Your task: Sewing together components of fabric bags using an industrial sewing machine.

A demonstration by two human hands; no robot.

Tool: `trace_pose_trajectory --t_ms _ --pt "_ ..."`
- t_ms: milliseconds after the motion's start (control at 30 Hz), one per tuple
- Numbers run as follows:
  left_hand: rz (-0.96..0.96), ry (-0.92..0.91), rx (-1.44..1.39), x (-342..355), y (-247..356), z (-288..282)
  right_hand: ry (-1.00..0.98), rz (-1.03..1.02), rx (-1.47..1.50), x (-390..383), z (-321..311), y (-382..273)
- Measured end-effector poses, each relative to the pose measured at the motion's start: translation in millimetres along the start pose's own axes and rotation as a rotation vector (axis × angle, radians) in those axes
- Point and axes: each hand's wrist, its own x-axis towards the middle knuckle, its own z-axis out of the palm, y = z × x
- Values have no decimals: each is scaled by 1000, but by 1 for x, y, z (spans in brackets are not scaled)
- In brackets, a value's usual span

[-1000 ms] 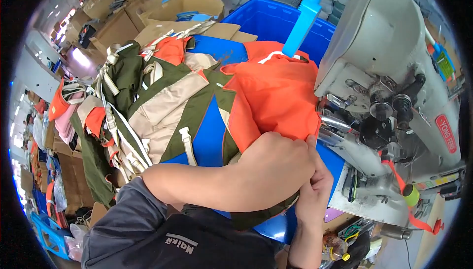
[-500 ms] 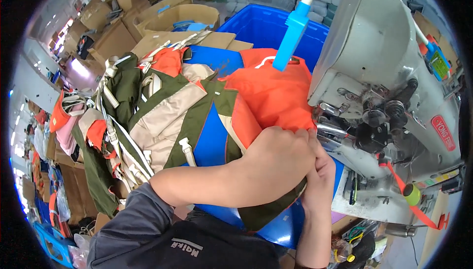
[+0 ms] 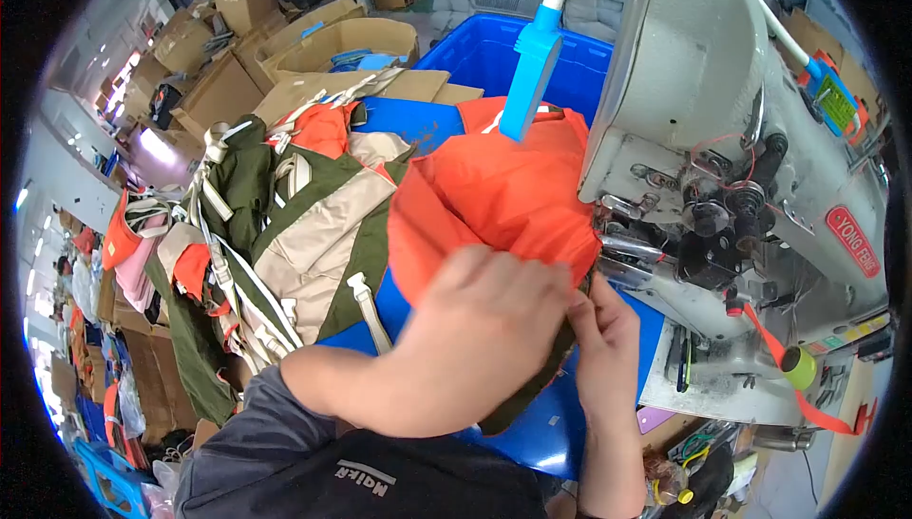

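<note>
red label on sewing machine, brown cartons behind

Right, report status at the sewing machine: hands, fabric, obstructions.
Left hand and right hand both pinching orange fabric beside the sewing machine. Green-and-beige bag pile crowds the left. Needle area hidden.

Your left hand comes in from the lower left, forearm lying almost level across the view, back of the hand up, fingers curled down and pinched together. Your right hand rises from the lower edge, forearm nearly upright, fingers bent toward the left hand. The two hands touch at the fingertips, both closed in a pinch.
</note>
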Motion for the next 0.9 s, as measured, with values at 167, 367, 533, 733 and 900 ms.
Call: trace_pose_trajectory --t_ms 167,367,533,733,900 --pt "-181 175 -46 -49 -61 11 182 -179 -248 -21 8 10" --pt "-131 604 -882 -47 -67 42 285 -444 -644 -34 15 22" --pt "442 306 -122 -44 -31 4 358 -151 -378 -47 21 14" --pt "447 162 -186 -58 -17 26 283 -157 89 -48 27 25" --pt "356 185 -305 -59 -8 22 245 -167 -208 -44 10 21"
